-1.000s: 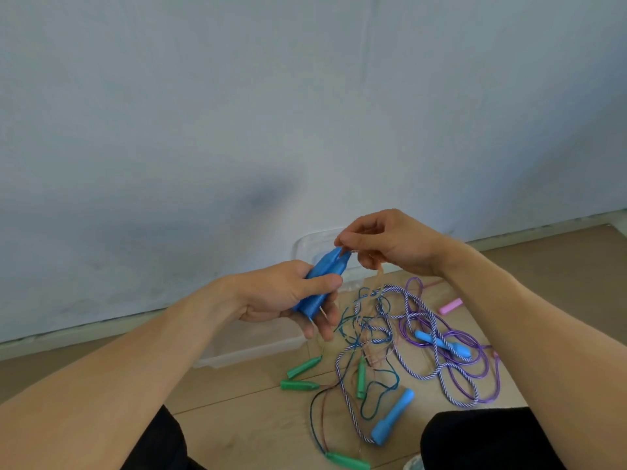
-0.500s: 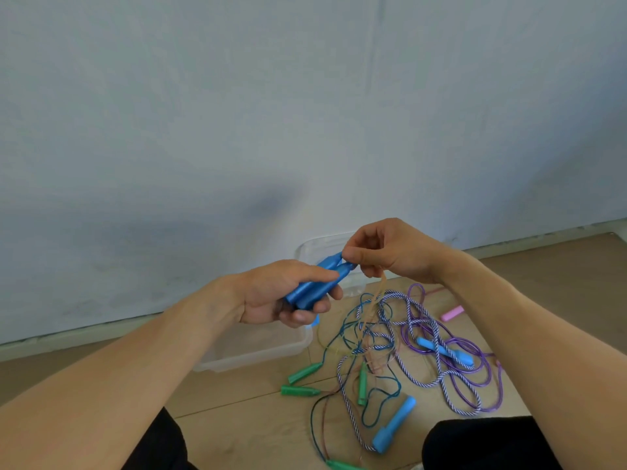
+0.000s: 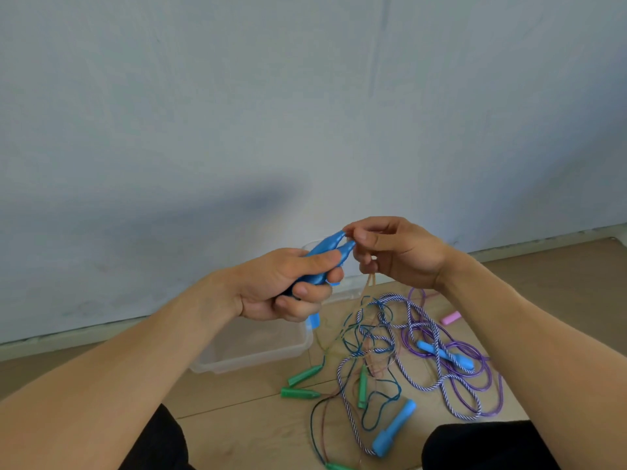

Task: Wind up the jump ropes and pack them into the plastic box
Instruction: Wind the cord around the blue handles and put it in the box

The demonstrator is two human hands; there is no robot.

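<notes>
We count two hands: the left hand (image 3: 285,286) and the right hand (image 3: 397,252). Two blue handles (image 3: 325,252) sit together at twelve o'clock. On the floor (image 3: 237,401) we count three more blue handles, at five o'clock (image 3: 393,429) and a pair at three o'clock (image 3: 444,355). Green handles come to four: (image 3: 304,375), (image 3: 300,393), (image 3: 362,388), (image 3: 337,466). There is one pink handle (image 3: 450,317) at two o'clock and one plastic box (image 3: 251,351) at nine o'clock. The tangled ropes (image 3: 407,334) we cannot count.
</notes>
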